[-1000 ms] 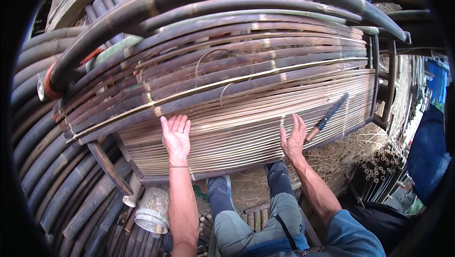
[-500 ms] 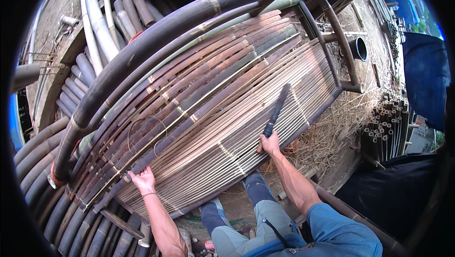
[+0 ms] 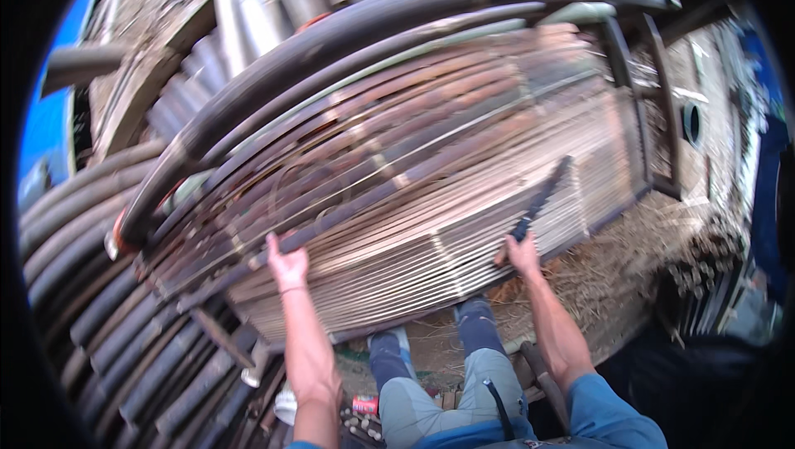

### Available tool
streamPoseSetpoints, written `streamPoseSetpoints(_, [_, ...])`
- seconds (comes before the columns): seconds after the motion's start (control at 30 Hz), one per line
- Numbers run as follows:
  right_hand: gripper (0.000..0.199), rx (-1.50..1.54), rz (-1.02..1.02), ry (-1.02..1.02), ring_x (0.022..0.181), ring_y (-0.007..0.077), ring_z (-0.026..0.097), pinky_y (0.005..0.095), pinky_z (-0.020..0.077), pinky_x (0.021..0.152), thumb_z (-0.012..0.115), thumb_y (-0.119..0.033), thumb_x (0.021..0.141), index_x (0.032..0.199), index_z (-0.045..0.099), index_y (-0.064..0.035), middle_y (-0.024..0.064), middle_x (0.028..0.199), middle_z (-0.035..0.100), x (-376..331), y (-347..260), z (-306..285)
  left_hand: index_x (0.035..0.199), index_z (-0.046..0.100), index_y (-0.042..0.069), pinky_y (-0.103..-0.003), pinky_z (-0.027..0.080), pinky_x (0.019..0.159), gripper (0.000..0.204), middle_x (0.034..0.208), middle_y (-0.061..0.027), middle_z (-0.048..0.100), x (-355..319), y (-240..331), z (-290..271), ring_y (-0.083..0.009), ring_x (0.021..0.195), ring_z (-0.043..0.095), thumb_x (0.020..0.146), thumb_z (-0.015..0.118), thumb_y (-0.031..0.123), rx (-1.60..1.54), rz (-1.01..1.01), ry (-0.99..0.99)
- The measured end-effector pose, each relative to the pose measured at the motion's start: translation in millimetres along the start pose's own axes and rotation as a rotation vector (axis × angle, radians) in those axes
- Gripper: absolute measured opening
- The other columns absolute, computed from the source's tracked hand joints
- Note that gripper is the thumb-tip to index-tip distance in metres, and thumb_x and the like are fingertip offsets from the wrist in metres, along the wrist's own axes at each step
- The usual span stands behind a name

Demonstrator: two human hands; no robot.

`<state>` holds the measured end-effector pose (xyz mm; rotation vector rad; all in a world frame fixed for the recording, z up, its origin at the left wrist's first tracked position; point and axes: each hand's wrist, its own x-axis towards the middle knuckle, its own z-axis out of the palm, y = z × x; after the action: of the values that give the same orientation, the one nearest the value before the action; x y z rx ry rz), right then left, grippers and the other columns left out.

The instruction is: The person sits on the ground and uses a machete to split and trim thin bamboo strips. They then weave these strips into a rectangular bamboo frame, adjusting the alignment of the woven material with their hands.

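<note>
Beside stacked poles point(image 3: 161, 372), the right hand point(image 3: 522, 253) clasps a dark tool point(image 3: 544, 196) over slats point(image 3: 397, 275) (left hand's point(image 3: 288, 266) grip unclear).

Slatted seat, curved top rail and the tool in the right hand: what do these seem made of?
Slatted seat: probably split bamboo, pale and dull; bands like nodes cross its strips.
Curved top rail: likely whole bamboo, dark with slight sheen; a pale node ring shows.
Tool: perhaps dark metal, being long and straight; blur leaves it open.
</note>
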<state>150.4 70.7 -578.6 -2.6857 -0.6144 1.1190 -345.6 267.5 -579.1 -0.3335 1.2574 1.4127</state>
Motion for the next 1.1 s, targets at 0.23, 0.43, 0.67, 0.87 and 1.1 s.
streamPoseSetpoints(0.23, [0.030, 0.002, -0.135, 0.029, 0.069, 0.0209, 0.063, 0.0336, 0.0505, 0.062, 0.061, -0.019, 0.088, 0.099, 0.047, 0.0057, 0.0142, 0.078, 0.064, 36, 69, 19, 0.111, 0.056, 0.008, -0.038, 0.044, 0.094, 0.041, 0.102, -0.0073, 0.059, -18, -6, 31, -0.0223, 0.097, 0.055, 0.079, 0.076, 0.025, -0.044, -0.084, 0.140])
streamPoseSetpoints(0.43, [0.064, -0.419, -0.103, 0.330, 0.112, 0.0441, 0.047, 0.0499, 0.0358, 0.096, 0.065, -0.028, 0.078, 0.128, 0.043, 0.0061, 0.0309, 0.118, 0.050, -2, 1, 14, 0.111, 0.057, 0.008, -0.037, 0.050, 0.086, 0.039, 0.106, -0.0053, 0.061, -14, 0, 5, -0.0203, 0.100, 0.058, 0.081, 0.075, 0.026, 0.008, -0.042, -0.068])
streamPoseSetpoints(0.67, [0.058, -0.331, -0.397, 0.316, 0.117, 0.0404, 0.042, 0.0473, 0.0329, 0.099, 0.064, -0.020, 0.082, 0.131, 0.042, 0.0015, 0.0253, 0.124, 0.047, -23, -46, 48, 0.119, 0.049, -0.003, -0.040, 0.049, 0.087, 0.055, 0.106, -0.0124, 0.061, -10, 15, 7, -0.0252, 0.102, 0.057, 0.080, 0.075, 0.026, 0.046, -0.137, -0.202])
streamPoseSetpoints(0.87, [0.054, -0.207, -0.297, 0.115, 0.104, 0.0297, 0.052, 0.0406, 0.0392, 0.094, 0.064, -0.017, 0.081, 0.129, 0.045, 0.0011, 0.0198, 0.118, 0.051, -55, -90, 73, 0.118, 0.041, -0.011, -0.049, 0.038, 0.106, 0.073, 0.126, -0.0243, 0.049, -15, 17, 4, -0.0335, 0.115, 0.052, 0.075, 0.079, 0.034, 0.162, -0.162, -0.075])
streamPoseSetpoints(1.1, [0.063, 0.946, 0.091, -0.306, 0.085, 0.0188, 0.061, 0.0299, 0.0538, 0.073, 0.063, -0.036, 0.090, 0.133, 0.036, 0.0010, 0.0141, 0.107, 0.058, -57, -161, 90, 0.111, 0.057, 0.006, -0.038, 0.046, 0.098, 0.042, 0.110, -0.0085, 0.059, -43, 20, -17, -0.0223, 0.107, 0.057, 0.089, 0.062, 0.042, 0.192, -0.019, -0.083])
